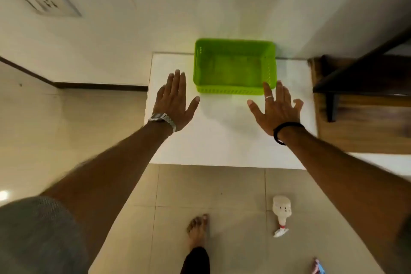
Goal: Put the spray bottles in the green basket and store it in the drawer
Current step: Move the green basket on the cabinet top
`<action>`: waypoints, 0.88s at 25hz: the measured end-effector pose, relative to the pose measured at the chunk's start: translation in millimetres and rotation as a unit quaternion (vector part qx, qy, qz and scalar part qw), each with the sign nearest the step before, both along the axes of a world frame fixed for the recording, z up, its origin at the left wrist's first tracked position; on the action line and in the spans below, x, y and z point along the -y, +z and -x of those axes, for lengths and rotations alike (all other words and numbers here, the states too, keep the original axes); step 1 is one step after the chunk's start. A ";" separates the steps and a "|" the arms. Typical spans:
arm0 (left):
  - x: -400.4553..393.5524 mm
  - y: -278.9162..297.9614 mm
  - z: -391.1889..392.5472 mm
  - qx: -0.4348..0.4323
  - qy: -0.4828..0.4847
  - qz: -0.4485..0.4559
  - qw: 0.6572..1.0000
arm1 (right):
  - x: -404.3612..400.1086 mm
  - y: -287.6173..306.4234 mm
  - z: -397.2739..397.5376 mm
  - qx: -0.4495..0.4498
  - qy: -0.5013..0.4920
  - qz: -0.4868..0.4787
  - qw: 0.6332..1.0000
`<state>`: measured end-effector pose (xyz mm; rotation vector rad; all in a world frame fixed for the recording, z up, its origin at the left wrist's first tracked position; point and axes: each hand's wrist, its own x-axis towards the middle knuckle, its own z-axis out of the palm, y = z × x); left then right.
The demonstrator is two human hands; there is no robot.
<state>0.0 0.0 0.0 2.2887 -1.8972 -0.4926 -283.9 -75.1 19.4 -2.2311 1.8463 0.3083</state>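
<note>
Two bare hands reach out over a white tabletop (222, 140), both spread flat with palms down and holding nothing. From the middle of the tabletop, the green basket (235, 66) sits at 12 o'clock, against the wall (155, 18), and looks empty (the frame is motion-blurred, so fine detail is lost). The left hand (175, 101) is at about 10 o'clock, fingers together and thumb out, just beside the basket's near left corner but not touching it; a metal watch (163, 119) wraps that wrist. The right hand (277, 109) is at about 2 o'clock, fingers splayed, its fingertips (266, 87) overlapping the basket's near right edge in the view, though whether they touch it cannot be told. A ring (268, 97) shows on one finger and a black band (283, 132) circles that wrist. On the tiled floor (211, 189) at 5 o'clock, well apart from the basket, a white spray bottle (282, 209) lies on its side, nozzle pointing toward the camera. A bare foot (198, 228) stands at 6 o'clock. A wall socket (47, 3) sits far off at 10 o'clock, and dark wooden furniture (364, 87) at 3 o'clock.
</note>
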 end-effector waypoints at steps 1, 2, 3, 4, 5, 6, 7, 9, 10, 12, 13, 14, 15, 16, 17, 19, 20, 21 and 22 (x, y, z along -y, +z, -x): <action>9.7 -6.5 2.4 -0.003 0.000 0.005 1.000 | 7.2 -7.2 -2.4 -0.006 -0.003 0.006 1.000; 17.4 -12.7 3.2 -0.015 0.004 0.001 1.000 | 12.7 -17.2 -3.8 -0.008 -0.010 0.010 1.000; 25.5 -17.8 4.6 -0.023 0.007 -0.002 1.000 | 18.7 -26.8 -5.0 -0.008 -0.022 0.009 1.000; 32.9 -21.7 6.6 -0.038 0.003 -0.009 0.999 | 24.1 -34.0 -5.8 0.006 -0.039 -0.002 0.999; 35.3 -26.5 10.5 -0.044 0.000 -0.011 0.999 | 25.2 -40.9 -7.1 0.016 -0.053 -0.003 0.998; 33.9 -31.0 14.9 -0.046 -0.005 -0.017 0.999 | 23.2 -45.3 -8.6 0.024 -0.063 -0.003 0.998; 31.9 -33.7 17.8 -0.052 -0.005 -0.021 0.998 | 20.7 -47.4 -9.7 0.036 -0.072 -0.001 0.997; 25.2 -36.9 22.6 -0.082 0.012 -0.018 0.996 | 12.0 -48.2 -13.3 0.053 -0.088 -0.001 0.995; 19.4 -36.8 25.8 -0.100 0.024 -0.016 0.995 | 4.6 -46.8 -14.1 0.060 -0.095 -0.006 0.994; -0.6 -36.1 33.5 -0.120 0.042 -0.013 0.992 | -17.2 -43.7 -13.7 0.064 -0.099 -0.011 0.993; -13.8 -34.9 37.3 -0.120 0.048 -0.015 0.992 | -29.3 -41.1 -11.8 0.066 -0.099 -0.016 0.993; -28.7 -33.6 41.2 -0.118 0.053 -0.021 0.991 | -42.5 -38.6 -10.0 0.067 -0.098 -0.025 0.993; -44.2 -32.2 45.0 -0.116 0.058 -0.029 0.991 | -55.5 -36.3 -8.4 0.069 -0.097 -0.032 0.992; -59.6 -31.5 48.0 -0.117 0.066 -0.036 0.990 | -68.7 -34.5 -7.0 0.069 -0.095 -0.038 0.992; -73.7 -30.7 50.5 -0.115 0.073 -0.041 0.990 | -81.4 -34.1 -6.4 0.067 -0.092 -0.042 0.993; -99.3 -30.2 54.7 -0.113 0.084 -0.048 0.989 | -104.5 -33.4 -6.0 0.061 -0.087 -0.049 0.993; -111.6 -30.2 57.0 -0.112 0.087 -0.051 0.989 | -115.1 -33.2 -5.4 0.058 -0.086 -0.053 0.993; -122.9 -29.7 59.8 -0.110 0.091 -0.053 0.988 | -125.0 -32.6 -4.6 0.057 -0.085 -0.058 0.993; -134.0 -29.7 61.9 -0.108 0.095 -0.053 0.988 | -134.9 -32.2 -4.0 0.057 -0.086 -0.061 0.993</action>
